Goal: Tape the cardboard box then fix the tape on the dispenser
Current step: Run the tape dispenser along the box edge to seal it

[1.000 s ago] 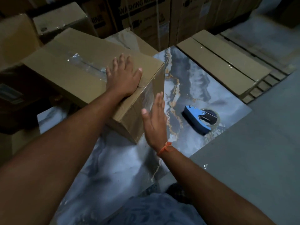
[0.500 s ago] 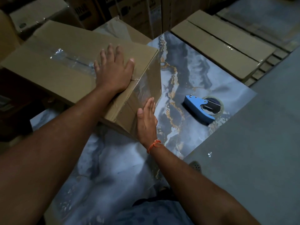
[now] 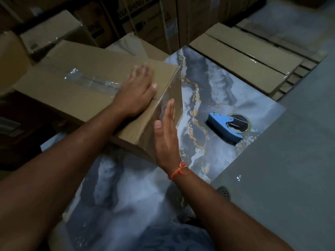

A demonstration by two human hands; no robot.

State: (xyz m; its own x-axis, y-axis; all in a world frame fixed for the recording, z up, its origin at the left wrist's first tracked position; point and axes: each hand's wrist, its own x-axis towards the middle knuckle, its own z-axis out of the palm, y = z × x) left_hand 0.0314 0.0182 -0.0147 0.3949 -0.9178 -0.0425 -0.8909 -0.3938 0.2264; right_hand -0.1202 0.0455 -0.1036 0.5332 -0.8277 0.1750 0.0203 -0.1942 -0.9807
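One box (image 3: pixel 87 91) is the business here: it sits tilted on the marbled sheet (image 3: pixel 213 84), its near corner raised toward the person, with a strip of clear tape (image 3: pixel 94 81) running along the top seam and shiny tape folded down over the end face. The left hand (image 3: pixel 137 91) lies flat on the top near that corner, fingers spread and loose, gripping nothing, only pressing down. The right hand (image 3: pixel 165 136) stands flat and upright against the taped end face, fingers straight together and unclenched, holding nothing either. Compared with half a second ago, the right hand has slid higher up the end face, and a second ago it was off the cardboard altogether, so it has come in and is stroking upward; the left hand has barely shifted on the top. I read that as smoothing the tape tail down onto the end, which would mean the taping is nearly finished and only this rub-down is left on the box. The blue dispenser (image 3: pixel 228 126) lies on its side on the sheet, well apart to the right of the box and untouched, in the same place as before; fixing its tape has not begun, and I cannot tell from here how its tape end sits. Beyond are stacked cartons (image 3: pixel 148 19) and flat-packed boxes (image 3: pixel 244 58).
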